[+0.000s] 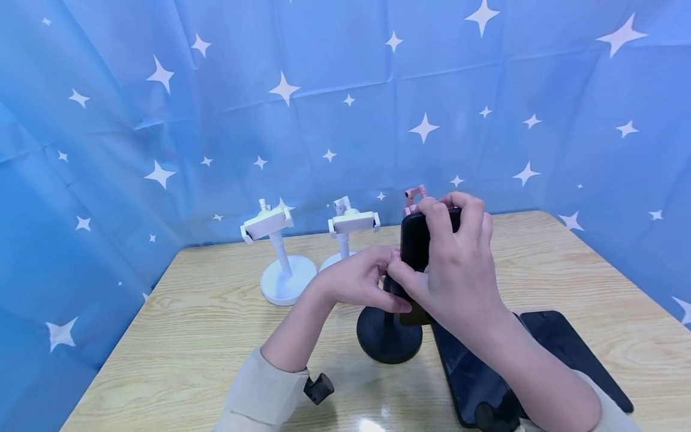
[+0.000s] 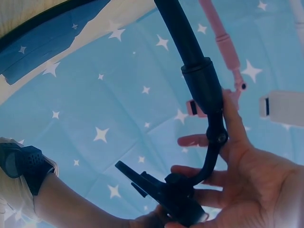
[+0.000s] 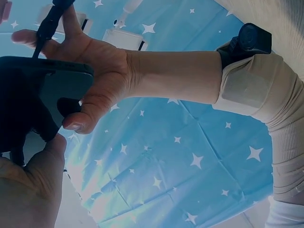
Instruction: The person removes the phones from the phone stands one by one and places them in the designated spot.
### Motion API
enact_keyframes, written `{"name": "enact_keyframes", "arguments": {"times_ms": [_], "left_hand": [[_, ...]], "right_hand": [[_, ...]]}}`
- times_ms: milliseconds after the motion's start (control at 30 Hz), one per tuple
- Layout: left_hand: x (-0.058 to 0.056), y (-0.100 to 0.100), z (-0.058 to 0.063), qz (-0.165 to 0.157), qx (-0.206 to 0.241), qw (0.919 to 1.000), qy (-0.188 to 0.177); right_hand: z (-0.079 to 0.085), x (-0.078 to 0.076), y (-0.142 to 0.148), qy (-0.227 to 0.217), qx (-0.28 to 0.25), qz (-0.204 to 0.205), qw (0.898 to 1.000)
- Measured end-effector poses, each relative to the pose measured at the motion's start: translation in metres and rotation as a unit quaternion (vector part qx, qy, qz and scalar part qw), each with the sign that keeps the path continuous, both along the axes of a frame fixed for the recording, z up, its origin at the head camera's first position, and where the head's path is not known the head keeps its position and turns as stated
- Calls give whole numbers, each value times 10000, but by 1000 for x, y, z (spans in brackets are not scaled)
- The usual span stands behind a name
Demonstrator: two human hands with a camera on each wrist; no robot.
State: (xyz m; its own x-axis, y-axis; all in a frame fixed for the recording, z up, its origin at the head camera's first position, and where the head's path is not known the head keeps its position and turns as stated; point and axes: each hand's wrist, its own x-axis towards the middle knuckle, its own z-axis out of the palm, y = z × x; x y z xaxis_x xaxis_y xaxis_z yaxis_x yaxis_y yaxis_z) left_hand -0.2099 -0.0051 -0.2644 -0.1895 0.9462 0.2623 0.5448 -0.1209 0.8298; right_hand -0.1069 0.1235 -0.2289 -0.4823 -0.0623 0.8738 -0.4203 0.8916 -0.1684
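My right hand [image 1: 459,270] grips a black phone [image 1: 414,237] by its edges, thumb near the left side and fingers over the top. The phone stands tilted at the head of a black phone stand, whose round base [image 1: 382,348] rests on the table. My left hand [image 1: 356,279] holds the stand's head from the left. In the left wrist view, its fingers [image 2: 209,177] pass behind the stand's jointed arm [image 2: 217,135]. The right wrist view shows the left thumb [image 3: 83,122] beside the phone's edge. The phone hides part of the stand's holder.
Two white phone stands, one on the left [image 1: 283,282] and one nearer the middle [image 1: 353,222], stand farther back. A pink phone stand [image 1: 414,195] is mostly behind the right hand. Dark flat slabs, one larger [image 1: 469,372] and one beside it [image 1: 567,345], lie at the right.
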Motion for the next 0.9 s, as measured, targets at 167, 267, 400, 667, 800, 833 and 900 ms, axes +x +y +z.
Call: {"name": "enact_keyframes", "arguments": {"times_ms": [167, 267, 400, 667, 800, 833, 900], "left_hand": [[0, 0, 1, -3, 15, 10000, -27], [0, 0, 1, -25, 34, 9999, -119], [-1, 0, 1, -36, 34, 9999, -128], [-5, 0, -2, -124, 99, 9998, 144], [-5, 1, -2, -146, 149, 9996, 164], [-6, 1, -2, -161, 186, 9995, 195], [-6, 1, -3, -184, 239, 9993, 220]], "right_hand": [[1, 1, -1, -67, 28, -54, 10000], [1, 0, 0, -95, 43, -68, 9999], [1, 0, 1, -205, 73, 17, 9998], [3, 2, 6, -604, -4, 349, 9976], [4, 2, 7, -623, -26, 396, 9973], [4, 2, 7, -623, -26, 404, 9972], [4, 3, 7, -631, -40, 429, 9971]]}}
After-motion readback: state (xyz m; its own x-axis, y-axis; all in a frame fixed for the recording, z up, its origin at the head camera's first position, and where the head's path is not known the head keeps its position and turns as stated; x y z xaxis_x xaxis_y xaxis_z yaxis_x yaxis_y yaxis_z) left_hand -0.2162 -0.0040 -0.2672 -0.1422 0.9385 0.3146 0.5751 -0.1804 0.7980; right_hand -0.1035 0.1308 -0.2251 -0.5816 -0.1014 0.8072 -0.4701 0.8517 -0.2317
